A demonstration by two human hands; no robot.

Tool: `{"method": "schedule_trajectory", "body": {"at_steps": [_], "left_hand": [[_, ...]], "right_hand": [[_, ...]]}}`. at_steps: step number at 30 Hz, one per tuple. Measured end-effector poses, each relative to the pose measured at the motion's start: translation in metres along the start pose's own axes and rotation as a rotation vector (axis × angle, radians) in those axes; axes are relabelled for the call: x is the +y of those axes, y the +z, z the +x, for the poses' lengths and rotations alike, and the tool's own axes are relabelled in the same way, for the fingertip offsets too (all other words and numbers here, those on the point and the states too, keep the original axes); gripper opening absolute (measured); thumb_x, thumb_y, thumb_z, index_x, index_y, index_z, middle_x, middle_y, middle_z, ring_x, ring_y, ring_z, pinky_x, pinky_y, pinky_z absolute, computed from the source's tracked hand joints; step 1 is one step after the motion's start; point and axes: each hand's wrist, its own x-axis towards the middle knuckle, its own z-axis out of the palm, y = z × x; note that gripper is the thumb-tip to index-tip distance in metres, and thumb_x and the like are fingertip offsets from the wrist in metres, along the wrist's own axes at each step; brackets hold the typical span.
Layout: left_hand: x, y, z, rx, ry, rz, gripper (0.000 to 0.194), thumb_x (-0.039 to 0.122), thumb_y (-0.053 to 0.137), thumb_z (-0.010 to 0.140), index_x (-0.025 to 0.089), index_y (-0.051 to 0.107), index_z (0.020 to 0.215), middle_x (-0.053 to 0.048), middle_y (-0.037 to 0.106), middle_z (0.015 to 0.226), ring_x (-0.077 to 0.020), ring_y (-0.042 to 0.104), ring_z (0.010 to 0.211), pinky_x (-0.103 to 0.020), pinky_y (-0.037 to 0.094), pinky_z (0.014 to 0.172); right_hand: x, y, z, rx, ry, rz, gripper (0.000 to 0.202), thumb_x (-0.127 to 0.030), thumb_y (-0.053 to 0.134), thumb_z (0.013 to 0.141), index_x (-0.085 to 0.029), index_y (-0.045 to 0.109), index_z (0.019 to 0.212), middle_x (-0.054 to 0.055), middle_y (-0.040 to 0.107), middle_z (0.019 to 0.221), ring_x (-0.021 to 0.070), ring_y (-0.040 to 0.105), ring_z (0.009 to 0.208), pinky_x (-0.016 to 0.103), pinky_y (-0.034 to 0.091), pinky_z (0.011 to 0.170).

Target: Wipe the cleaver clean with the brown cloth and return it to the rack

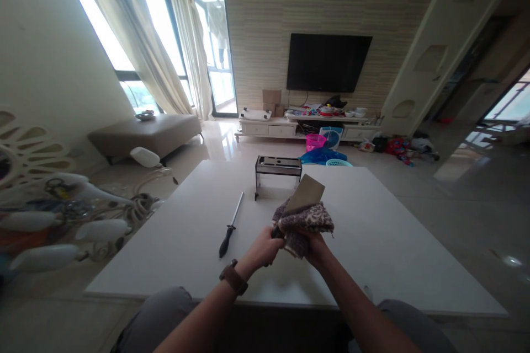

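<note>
Your L hand [265, 247] grips the knife [307, 193] by its handle, blade just R of & below ctr frame; your R hand [315, 247] holds the cloth [312, 217] vs the blade; metal rod [231, 227] on desk [385, 265], lower L of ctr; rack [279, 164] near ctr.

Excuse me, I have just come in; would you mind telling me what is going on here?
A person is handling a cleaver over a white table. The left hand grips its handle, while the right hand holds a patterned cloth bunched against the blade. A sharpening rod lies on the table to the left, and a knife stand stands beyond the cleaver.
</note>
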Motion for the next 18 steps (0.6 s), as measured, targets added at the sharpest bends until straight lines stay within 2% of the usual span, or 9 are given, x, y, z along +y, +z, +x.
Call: {"method": "schedule_trajectory", "body": {"at_steps": [3,8,14,18], "left_hand": [[-0.017,0.005,0.01,0.032,-0.048,-0.023,0.014,0.026,0.06,0.07,0.02,0.049,0.065,0.007,0.042,0.041,-0.0113,0.042,0.03,-0.021,0.033,0.031],[-0.037,0.0,0.011,0.014,-0.076,-0.064,0.018,0.034,0.057,0.073,0.021,0.049,0.065,0.007,0.043,0.042,-0.0113,0.043,0.029,-0.022,0.034,0.031],[-0.043,-0.001,0.015,0.091,-0.061,0.001,0.015,0.031,0.058,0.074,0.017,0.056,0.07,0.003,0.052,0.05,-0.0123,0.049,0.038,-0.022,0.038,0.036],[-0.037,0.0,0.017,0.096,-0.081,-0.035,0.018,0.034,0.059,0.075,0.017,0.056,0.071,0.003,0.053,0.05,-0.0124,0.048,0.038,-0.022,0.035,0.034]], "right_hand": [[0.01,-0.006,0.006,0.086,-0.046,-0.024,0.046,-0.028,0.095,0.049,-0.016,0.077,0.09,0.011,0.081,0.097,0.0328,0.076,0.091,0.047,0.059,0.09],[0.026,-0.005,0.013,0.135,-0.002,-0.034,0.046,-0.028,0.097,0.048,-0.015,0.076,0.087,0.012,0.08,0.099,0.0333,0.076,0.09,0.047,0.06,0.087],[0.037,-0.009,0.018,0.175,0.036,-0.069,0.053,-0.024,0.097,0.05,-0.015,0.076,0.097,0.012,0.08,0.098,0.0334,0.076,0.092,0.048,0.06,0.085],[0.035,-0.002,0.018,0.235,0.036,-0.062,0.052,-0.024,0.098,0.046,-0.015,0.076,0.093,0.01,0.08,0.094,0.0316,0.075,0.088,0.047,0.06,0.085]]}}
